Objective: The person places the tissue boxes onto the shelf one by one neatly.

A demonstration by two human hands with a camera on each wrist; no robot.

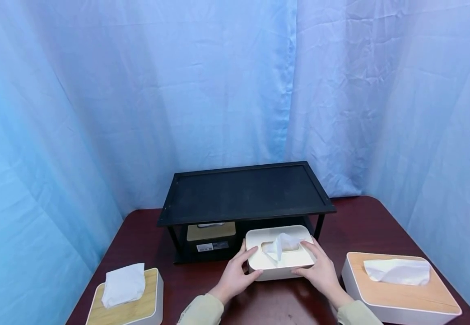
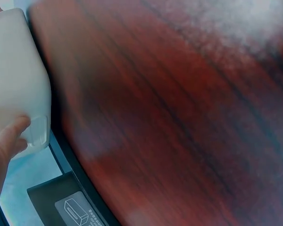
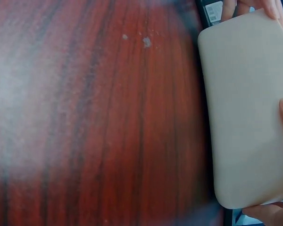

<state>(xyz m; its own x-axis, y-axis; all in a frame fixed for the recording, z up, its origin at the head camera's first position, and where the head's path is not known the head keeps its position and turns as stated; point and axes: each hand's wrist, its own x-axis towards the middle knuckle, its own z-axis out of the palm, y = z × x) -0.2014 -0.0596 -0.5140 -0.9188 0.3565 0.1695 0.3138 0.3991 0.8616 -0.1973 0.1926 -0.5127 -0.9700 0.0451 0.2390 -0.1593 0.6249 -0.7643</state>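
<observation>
Both hands hold a white tissue box (image 1: 275, 272) with a tissue (image 1: 281, 246) standing out of its slot. My left hand (image 1: 236, 273) grips the left end, its thumb near the front lower corner; my right hand (image 1: 320, 268) grips the right end the same way. The box overlaps the front right opening of a low black two-tier shelf (image 1: 243, 192). In the left wrist view, left fingers (image 2: 14, 134) lie against the box end. The right wrist view shows the box's long plain side (image 3: 250, 108) with a hand at each end.
On the shelf's lower tier, at the left, stands a black tissue box with a wooden lid (image 1: 211, 232). A white tissue box with a wooden lid (image 1: 149, 304) is at the table's front left, and a larger one (image 1: 405, 300) at the right. Blue curtains (image 1: 218, 90) surround the dark red table (image 1: 137, 243).
</observation>
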